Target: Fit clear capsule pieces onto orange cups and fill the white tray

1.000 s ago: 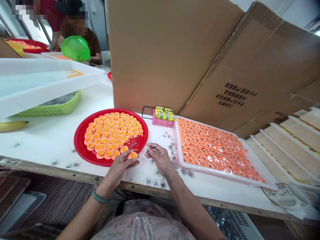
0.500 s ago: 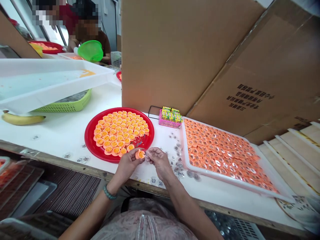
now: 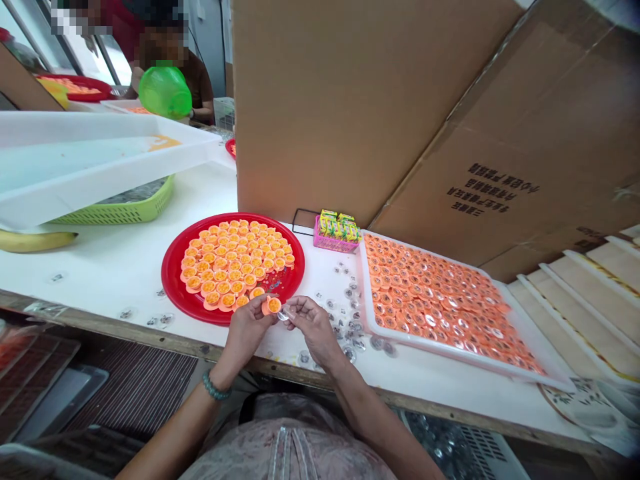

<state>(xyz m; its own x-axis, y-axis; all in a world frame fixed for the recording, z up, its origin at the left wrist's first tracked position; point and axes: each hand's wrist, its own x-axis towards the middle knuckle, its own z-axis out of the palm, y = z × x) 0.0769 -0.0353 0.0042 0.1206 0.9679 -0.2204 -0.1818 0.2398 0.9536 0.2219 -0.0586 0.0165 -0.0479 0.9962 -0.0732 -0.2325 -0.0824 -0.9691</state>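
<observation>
My left hand (image 3: 250, 328) pinches a small orange round plastic piece (image 3: 273, 305) with a yellow-orange centre, just over the near rim of a red tray (image 3: 175, 293). Close beside it, my right hand (image 3: 313, 328) holds a small clear disc (image 3: 283, 313) between thumb and fingers, at the edge of the orange piece. Many similar orange pieces (image 3: 233, 260) lie side by side in the red tray. Loose clear discs with dark prints (image 3: 353, 327) are scattered on the white table (image 3: 300, 347) to the right of my right hand.
On the right, a white tray (image 3: 367, 293) holds rows of orange pieces under shiny discs. A pink basket (image 3: 335, 244) of yellow-green packets stands before a tall cardboard sheet (image 3: 325, 113). Leftward are a banana (image 3: 37, 241), a green basket (image 3: 120, 212) and a white bin (image 3: 100, 170). A co-worker handles a green bowl (image 3: 167, 92).
The clear disc in my right hand now shows more plainly beside the orange piece. The whole view has shifted slightly, and the co-worker's green bowl has tilted.
</observation>
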